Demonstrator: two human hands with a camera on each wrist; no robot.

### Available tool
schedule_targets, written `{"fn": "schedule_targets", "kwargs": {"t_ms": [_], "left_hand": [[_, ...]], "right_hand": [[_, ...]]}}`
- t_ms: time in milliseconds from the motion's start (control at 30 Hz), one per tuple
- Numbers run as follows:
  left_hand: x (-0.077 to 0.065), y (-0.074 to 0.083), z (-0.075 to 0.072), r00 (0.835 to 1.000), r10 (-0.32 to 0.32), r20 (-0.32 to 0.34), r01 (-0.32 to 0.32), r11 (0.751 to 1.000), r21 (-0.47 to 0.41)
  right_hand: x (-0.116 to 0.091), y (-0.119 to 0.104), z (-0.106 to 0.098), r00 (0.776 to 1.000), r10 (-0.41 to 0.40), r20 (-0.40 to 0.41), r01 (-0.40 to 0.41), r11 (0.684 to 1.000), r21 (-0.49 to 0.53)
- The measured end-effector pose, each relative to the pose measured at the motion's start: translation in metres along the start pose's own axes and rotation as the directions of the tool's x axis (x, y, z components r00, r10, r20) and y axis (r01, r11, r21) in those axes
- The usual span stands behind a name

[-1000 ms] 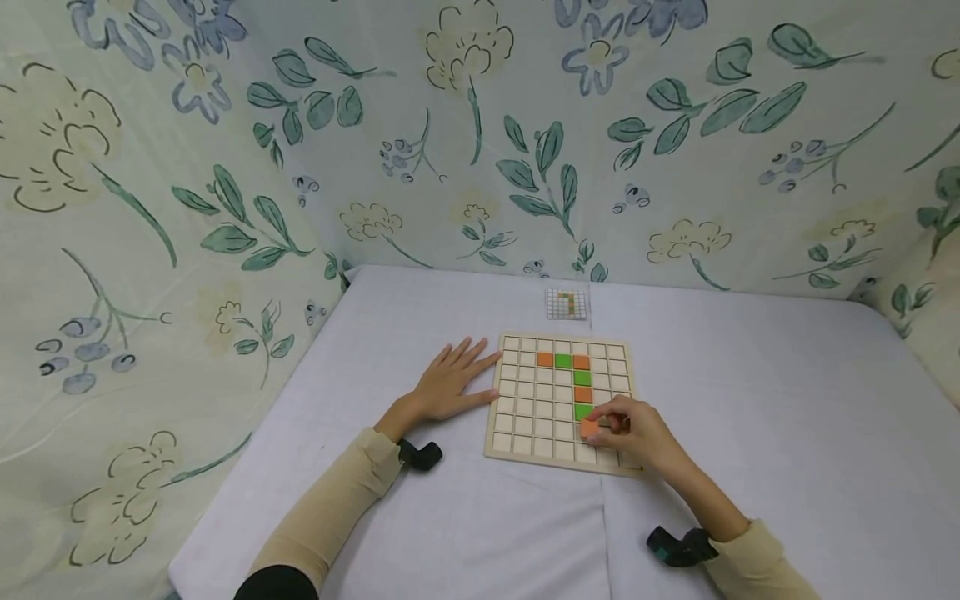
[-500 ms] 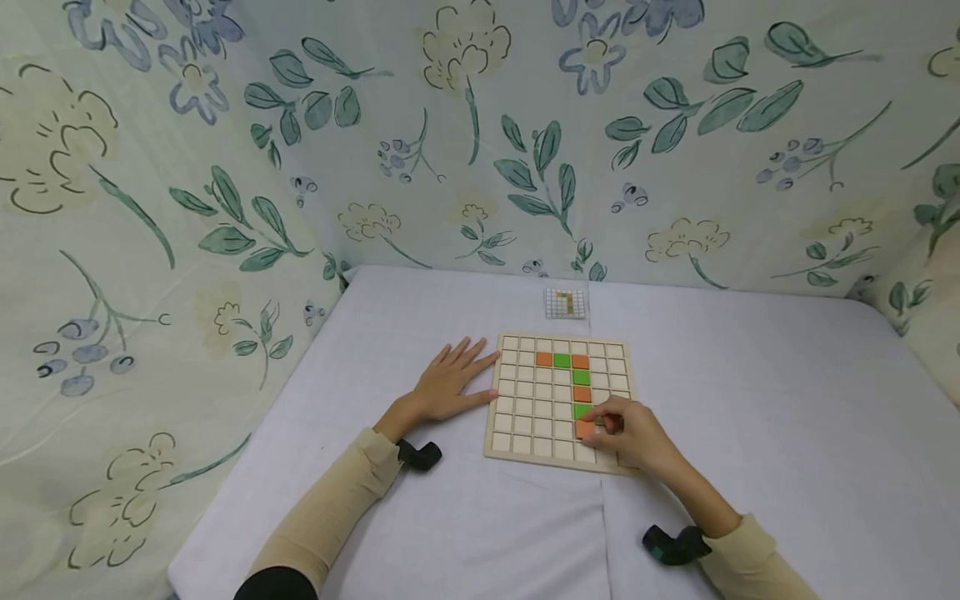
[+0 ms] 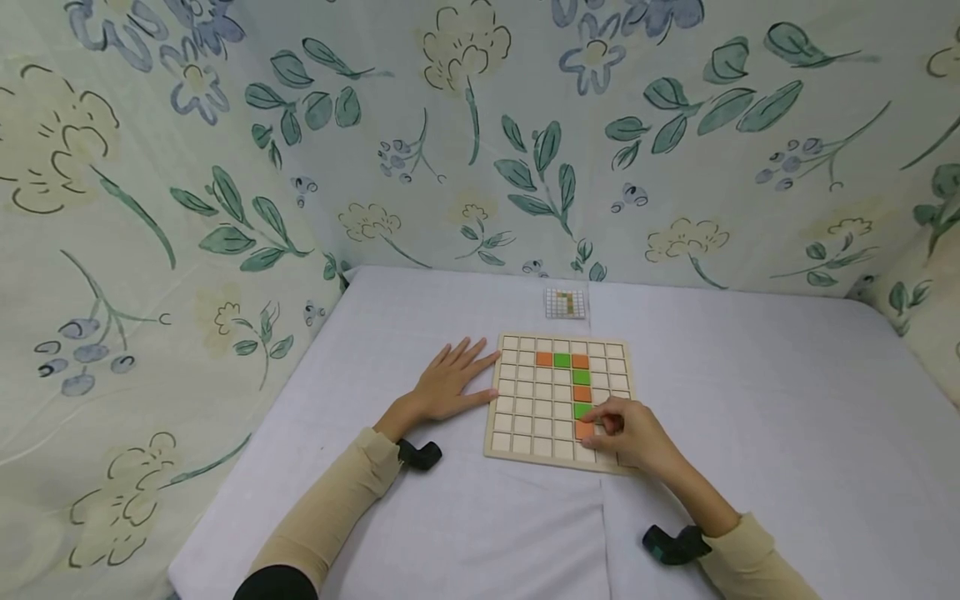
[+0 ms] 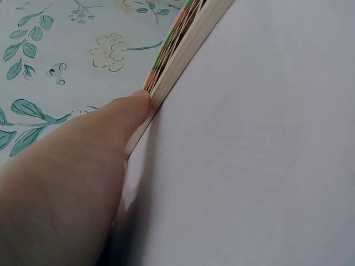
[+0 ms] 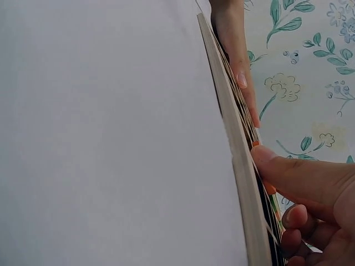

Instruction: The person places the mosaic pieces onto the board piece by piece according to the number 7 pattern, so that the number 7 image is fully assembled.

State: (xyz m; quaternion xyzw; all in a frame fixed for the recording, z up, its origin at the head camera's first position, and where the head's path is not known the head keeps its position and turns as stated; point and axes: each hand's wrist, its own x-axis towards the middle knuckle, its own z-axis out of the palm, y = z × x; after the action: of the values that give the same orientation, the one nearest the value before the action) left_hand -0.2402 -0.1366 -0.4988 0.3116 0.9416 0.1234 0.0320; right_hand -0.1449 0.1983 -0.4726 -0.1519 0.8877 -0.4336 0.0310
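Observation:
My right hand (image 3: pixel 630 429) pinches an orange square tile (image 3: pixel 584 430) between thumb and index finger, low on a wooden grid board (image 3: pixel 491 450). In the right wrist view the thumb (image 5: pixel 265 156) presses against the orange tile (image 5: pixel 270 188), seen almost edge-on. Just above that tile sits a green tile (image 3: pixel 582 411), topping off into a column of alternating orange and green. A short row with another green tile (image 3: pixel 562 360) runs left from the column's top. My left hand (image 3: pixel 447 383) lies with fingers spread, fingertips and thumb (image 4: pixel 130 111) at the board's left edge.
Behind the board lies a small card (image 3: pixel 565 304) printed with a grid and a coloured pattern. White cloth (image 3: pixel 750 400) covers the table. A floral curtain (image 3: pixel 480 192) hangs at the back and left. Each wrist wears a black camera, one of them the right wrist's camera (image 3: pixel 675 546).
The orange tile in my right hand has moved slightly left and now lies squared in the grid below the green tile. The left hand has stayed where it was.

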Motion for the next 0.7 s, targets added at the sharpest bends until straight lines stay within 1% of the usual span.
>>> {"fn": "schedule_targets", "kwargs": {"t_ms": [200,300,500,633,700], "left_hand": [[0.002,-0.001,0.001,1.000,-0.001,0.003,0.001,1.000,0.008],[0.002,-0.001,0.001,1.000,0.000,0.004,0.000,1.000,0.010],[0.002,-0.001,0.001,1.000,-0.009,0.029,0.009,1.000,-0.011],[0.001,-0.002,0.001,0.999,-0.011,0.042,0.013,1.000,-0.029],[0.001,-0.003,0.000,0.999,-0.012,0.051,0.014,0.999,-0.052]], "right_hand": [[0.000,-0.001,-0.003,1.000,0.016,0.010,-0.016,0.999,0.032],[-0.001,0.001,-0.006,1.000,0.006,0.016,-0.007,0.998,0.064],[-0.003,0.007,-0.016,0.998,-0.053,-0.029,0.056,0.992,0.117],[-0.005,0.010,-0.025,0.991,-0.091,-0.096,0.098,0.993,0.069],[-0.007,0.012,-0.031,0.987,-0.100,-0.130,0.102,0.995,0.009]]}}
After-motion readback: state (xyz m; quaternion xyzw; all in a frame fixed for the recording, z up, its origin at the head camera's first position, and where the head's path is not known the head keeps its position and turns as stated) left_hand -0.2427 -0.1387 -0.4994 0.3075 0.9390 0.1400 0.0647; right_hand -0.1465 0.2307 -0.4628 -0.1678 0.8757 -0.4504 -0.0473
